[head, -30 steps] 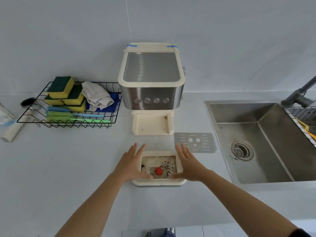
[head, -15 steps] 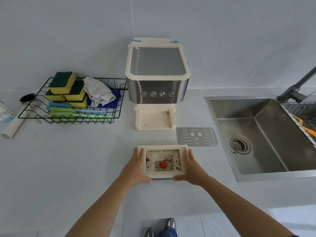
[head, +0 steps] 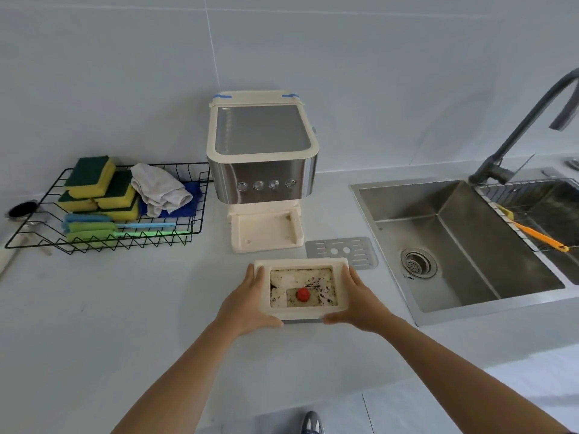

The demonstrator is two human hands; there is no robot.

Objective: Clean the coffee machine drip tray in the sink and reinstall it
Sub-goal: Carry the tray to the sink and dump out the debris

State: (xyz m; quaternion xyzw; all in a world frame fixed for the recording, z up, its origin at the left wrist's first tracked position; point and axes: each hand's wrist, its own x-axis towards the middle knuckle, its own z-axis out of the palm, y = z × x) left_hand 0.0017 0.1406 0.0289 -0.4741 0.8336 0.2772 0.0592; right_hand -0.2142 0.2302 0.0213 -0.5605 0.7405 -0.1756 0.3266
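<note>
Head view: your left hand (head: 247,300) and right hand (head: 360,300) now clasp the short sides of the cream plastic drip tray (head: 301,288), fingers wrapped along its walls, where a second ago they lay flat beside it. It looks just lifted off the pale grey countertop (head: 125,308), grounds still inside, so carrying it right to the stainless steel sink (head: 463,245) comes next. Behind it, the cream-and-steel coffee machine (head: 263,164) stands with its base bare, against a plain tiled wall.

Pale countertop (head: 109,308) — coffee machine (head: 263,158), wire rack (head: 106,242), metal grate (head: 341,250), portafilter (head: 23,209), inset sink (head: 463,245)
</note>
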